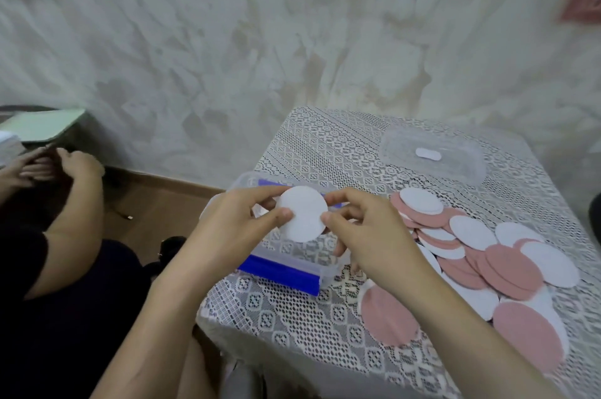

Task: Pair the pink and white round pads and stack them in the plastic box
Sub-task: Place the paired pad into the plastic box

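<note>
Lace tablecloth (325, 145); white round pad (304, 215), likely light, floppy; pinched at opposite edges by left hand (234, 223), right hand (367, 229)

Your left hand (234, 226) and right hand (370, 232) are bare. Wrists and forearms (169, 307) are bare too, uncovered all the way to the frame's lower edge. Fingers (281, 213) slender; nails too blurred to judge. Between the forearms, a bare leg (201, 366). Clothing there is indistinct.

Plastic box (283, 271) open-topped; pad heap (507, 268) crowds right (lid (455, 167) behind).
</note>
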The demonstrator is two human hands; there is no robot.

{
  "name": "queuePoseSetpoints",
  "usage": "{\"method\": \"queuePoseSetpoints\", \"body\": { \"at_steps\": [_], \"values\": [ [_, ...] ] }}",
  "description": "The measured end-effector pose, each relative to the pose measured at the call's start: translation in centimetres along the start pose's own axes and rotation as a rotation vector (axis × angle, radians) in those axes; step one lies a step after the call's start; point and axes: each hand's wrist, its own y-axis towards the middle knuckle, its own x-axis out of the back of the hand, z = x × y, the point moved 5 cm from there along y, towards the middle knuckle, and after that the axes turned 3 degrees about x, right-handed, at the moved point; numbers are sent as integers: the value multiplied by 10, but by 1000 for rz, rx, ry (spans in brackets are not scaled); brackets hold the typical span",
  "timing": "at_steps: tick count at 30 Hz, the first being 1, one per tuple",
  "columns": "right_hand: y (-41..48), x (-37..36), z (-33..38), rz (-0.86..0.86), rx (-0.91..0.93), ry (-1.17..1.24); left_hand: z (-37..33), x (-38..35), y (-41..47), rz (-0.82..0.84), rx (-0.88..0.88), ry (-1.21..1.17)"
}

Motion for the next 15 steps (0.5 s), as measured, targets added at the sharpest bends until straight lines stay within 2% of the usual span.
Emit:
{"method": "queuePoseSetpoints", "body": {
  "at_steps": [2,5,8,12,15],
  "values": [
    [2,-3,2,-18,-2,-11,2,5,5,-29,-19,54],
    [8,-13,2,-43,-3,-51,17,22,7,-168,-22,207],
    [18,-29,5,-42,-15,-112,47,30,4,-223,62,298],
    [43,-56,9,-9,-31,-258,73,20,-5,-138,131,142],
    [60,-77,-4,72,-87,-395,75,14,-12,-155,131,28]
  ]
}}
